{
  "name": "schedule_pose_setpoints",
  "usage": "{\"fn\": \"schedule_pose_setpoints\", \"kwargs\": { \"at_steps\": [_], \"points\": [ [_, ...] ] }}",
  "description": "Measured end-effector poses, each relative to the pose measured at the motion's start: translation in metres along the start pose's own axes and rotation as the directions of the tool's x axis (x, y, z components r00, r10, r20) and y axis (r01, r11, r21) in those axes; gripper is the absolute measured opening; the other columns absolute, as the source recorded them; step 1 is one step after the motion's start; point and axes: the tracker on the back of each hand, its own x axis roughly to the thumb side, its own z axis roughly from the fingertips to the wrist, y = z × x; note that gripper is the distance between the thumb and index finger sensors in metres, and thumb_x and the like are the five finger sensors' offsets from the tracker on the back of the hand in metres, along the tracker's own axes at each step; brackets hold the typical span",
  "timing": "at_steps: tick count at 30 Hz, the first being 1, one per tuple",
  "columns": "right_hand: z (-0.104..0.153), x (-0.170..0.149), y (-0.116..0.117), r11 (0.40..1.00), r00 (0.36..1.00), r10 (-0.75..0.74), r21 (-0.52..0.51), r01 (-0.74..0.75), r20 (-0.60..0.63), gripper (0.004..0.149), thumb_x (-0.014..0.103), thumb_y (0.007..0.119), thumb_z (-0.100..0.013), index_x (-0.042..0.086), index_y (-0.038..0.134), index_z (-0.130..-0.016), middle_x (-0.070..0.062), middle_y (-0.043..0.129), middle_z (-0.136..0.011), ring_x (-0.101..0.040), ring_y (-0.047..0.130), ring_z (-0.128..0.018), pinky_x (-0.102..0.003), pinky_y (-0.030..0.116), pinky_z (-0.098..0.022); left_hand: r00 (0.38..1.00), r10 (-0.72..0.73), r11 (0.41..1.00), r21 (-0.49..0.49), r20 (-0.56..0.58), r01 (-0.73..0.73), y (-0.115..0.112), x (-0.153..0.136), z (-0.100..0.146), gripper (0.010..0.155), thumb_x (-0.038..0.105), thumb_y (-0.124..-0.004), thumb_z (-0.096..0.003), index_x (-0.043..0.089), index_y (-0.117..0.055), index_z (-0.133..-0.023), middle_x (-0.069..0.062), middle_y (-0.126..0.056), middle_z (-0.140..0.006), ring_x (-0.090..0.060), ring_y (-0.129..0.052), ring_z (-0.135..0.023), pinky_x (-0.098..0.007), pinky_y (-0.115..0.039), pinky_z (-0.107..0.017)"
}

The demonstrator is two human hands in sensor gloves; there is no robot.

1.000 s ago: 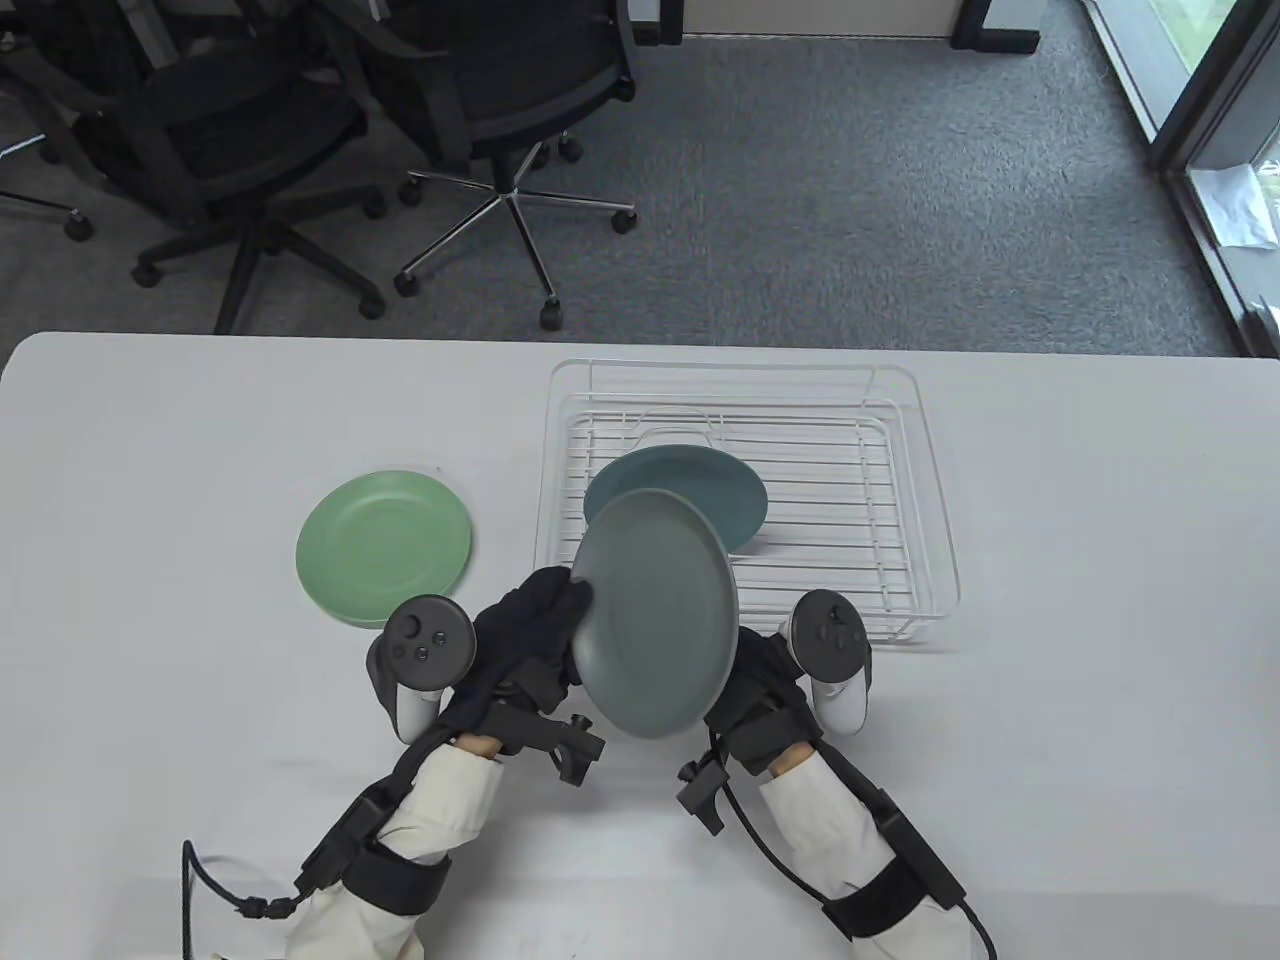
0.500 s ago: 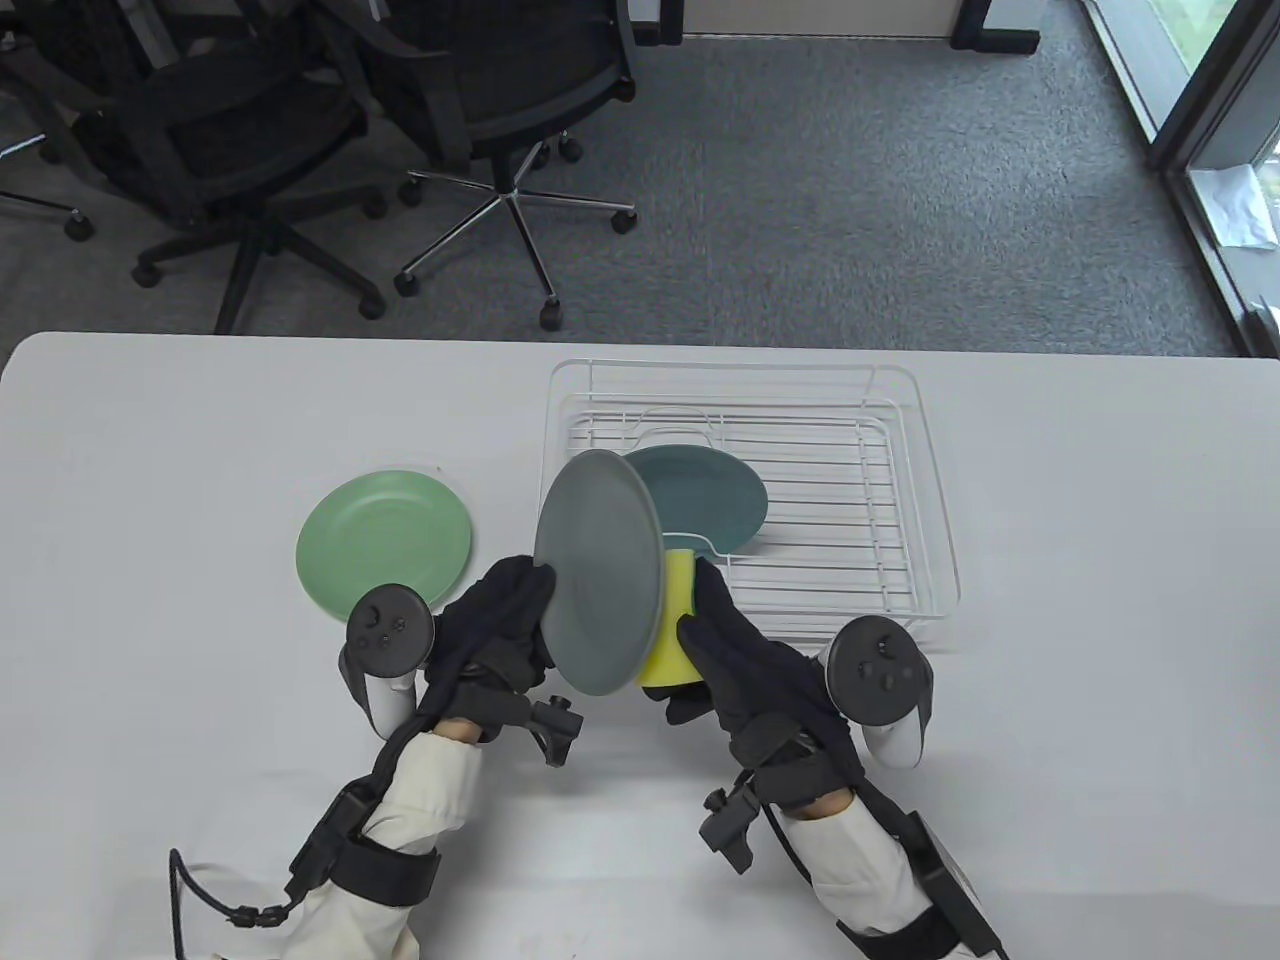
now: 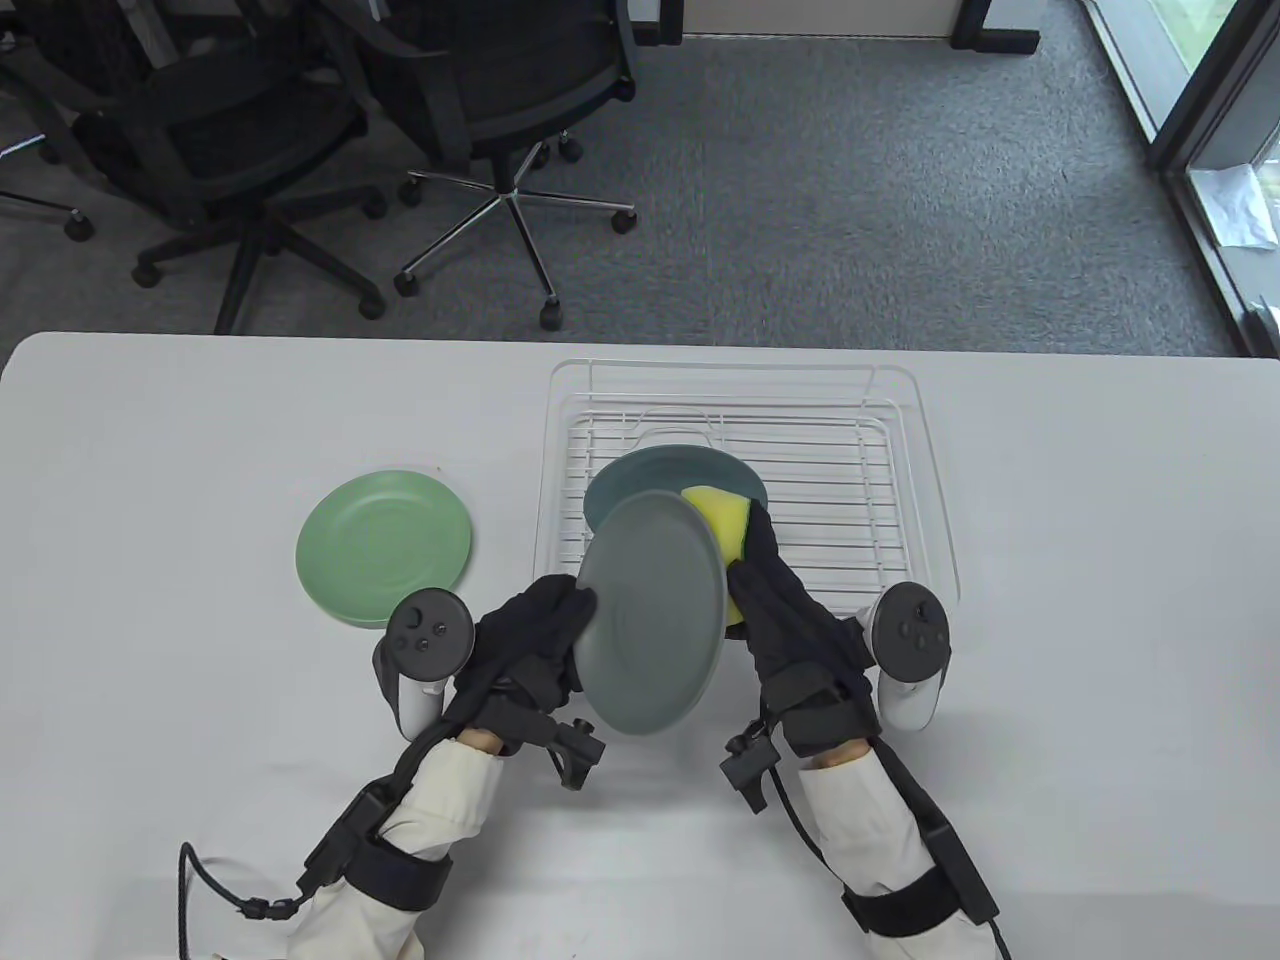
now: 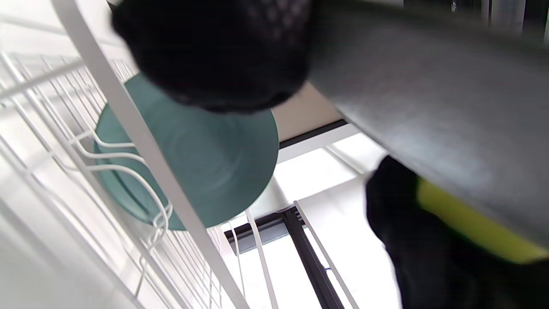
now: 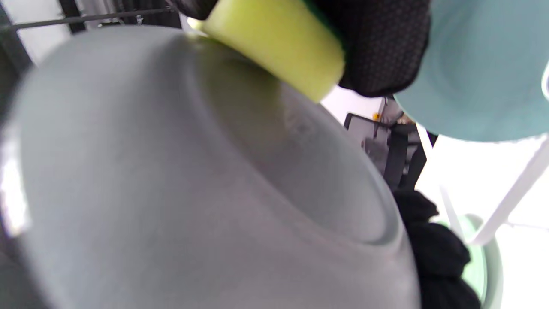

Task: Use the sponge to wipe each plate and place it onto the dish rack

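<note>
The grey plate [image 3: 652, 612] was held tilted above the table's [image 3: 150, 450] near edge, its underside toward the table camera, in front of the white dish rack [image 3: 745, 500]. The left hand [image 3: 525, 640] gripped it at about nine o'clock on its rim, fingers curled round the edge, so nearly all of the plate lay to the right of that grip. The right hand [image 3: 790, 610] was clenched on the yellow sponge [image 3: 722, 520], which sat at roughly one to two o'clock on the plate and ran behind its rim; in the right wrist view the sponge [image 5: 274, 47] lay against the plate's upper surface [image 5: 214, 193], close to the rim, with the gloved fingers [image 5: 381, 47] wrapped over it. In the left wrist view the sponge [image 4: 467, 223] showed as a yellow strip under the plate's edge [image 4: 429, 107]. A teal plate [image 3: 650, 470] stood leaning in the rack just beyond the grey plate, at its twelve o'clock. A light green plate [image 3: 384, 548] lay flat on the table at about ten o'clock from the left hand, just beside its tracker.
</note>
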Motion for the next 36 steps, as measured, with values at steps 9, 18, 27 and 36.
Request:
{"fn": "schedule_pose_setpoints", "kwargs": {
  "at_steps": [9,18,27,36],
  "points": [
    [-0.004,-0.026,0.032,0.994,0.997,0.028,0.109,-0.02,-0.078,0.06,0.03,0.047,-0.071,0.003,0.02,-0.117,-0.041,0.056,-0.103,-0.053,0.072,-0.082,-0.052,0.074,-0.059,0.997,0.069,0.997,-0.019,0.046,-0.069,-0.005,0.014,0.005,0.043,0.026,-0.07,-0.0557,-0.007,-0.087,-0.078,-0.009,-0.102,-0.044,-0.014,-0.102,-0.017,-0.006,-0.086,0.002],
    [0.002,-0.033,0.06,0.982,0.994,0.057,0.183,-0.039,-0.095,0.063,0.026,0.045,-0.069,-0.012,0.019,-0.112,-0.042,0.067,-0.094,-0.048,0.083,-0.072,-0.046,0.081,-0.053,0.998,0.019,0.994,0.102,0.068,-0.026,0.017,0.016,0.005,0.043,0.026,-0.071,-0.0567,-0.008,-0.085,-0.078,-0.01,-0.101,-0.044,-0.013,-0.102,-0.016,-0.005,-0.086,0.002],
    [0.014,-0.025,0.067,0.925,0.932,-0.222,0.241,0.295,-0.287,0.064,0.027,0.041,-0.071,-0.015,0.015,-0.111,-0.044,0.062,-0.094,-0.048,0.082,-0.074,-0.042,0.082,-0.055,0.991,-0.108,0.967,0.24,0.075,0.087,0.047,0.015,0.007,0.044,0.025,-0.073,-0.0564,-0.011,-0.086,-0.077,-0.009,-0.101,-0.042,-0.011,-0.102,-0.015,-0.004,-0.086,0.003],
    [0.009,-0.001,0.026,0.919,0.932,-0.322,0.18,0.349,-0.164,0.062,0.031,0.047,-0.072,-0.003,0.019,-0.115,-0.043,0.058,-0.096,-0.048,0.078,-0.073,-0.04,0.08,-0.055,0.978,-0.18,0.947,0.289,0.102,0.144,0.057,0.021,0.009,0.044,0.025,-0.073,-0.0563,-0.012,-0.086,-0.077,-0.01,-0.101,-0.043,-0.011,-0.102,-0.015,-0.004,-0.086,0.002]
  ]
}}
